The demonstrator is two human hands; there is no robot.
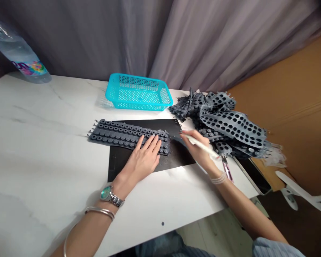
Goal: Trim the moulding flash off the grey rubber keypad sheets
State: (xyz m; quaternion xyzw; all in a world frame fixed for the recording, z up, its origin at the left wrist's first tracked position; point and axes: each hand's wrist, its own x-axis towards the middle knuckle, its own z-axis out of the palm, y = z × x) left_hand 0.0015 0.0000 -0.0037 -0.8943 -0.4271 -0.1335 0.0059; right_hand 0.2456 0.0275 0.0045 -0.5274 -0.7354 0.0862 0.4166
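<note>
My left hand (144, 159) lies flat with fingers stretched out, pressing on a dark grey rubbery sheet (116, 135) with rows of round raised pieces. The sheet's right end rests on a thin black mat (128, 160), and its ragged left end reaches past the mat onto the table. My right hand (199, 150) is closed around a slim white pen-like tool (200, 144), just right of the sheet. The tool's working tip is too small to make out. Small dark bits lie on the mat near the sheet's right end.
A turquoise plastic basket (140, 106) stands behind the mat. A heap of grey perforated sheets (230, 125) fills the right side. Small pink-handled nippers (227, 169) lie near my right wrist. A water bottle (24, 57) stands at back left. One dark round bit (163, 223) lies near the table's front edge.
</note>
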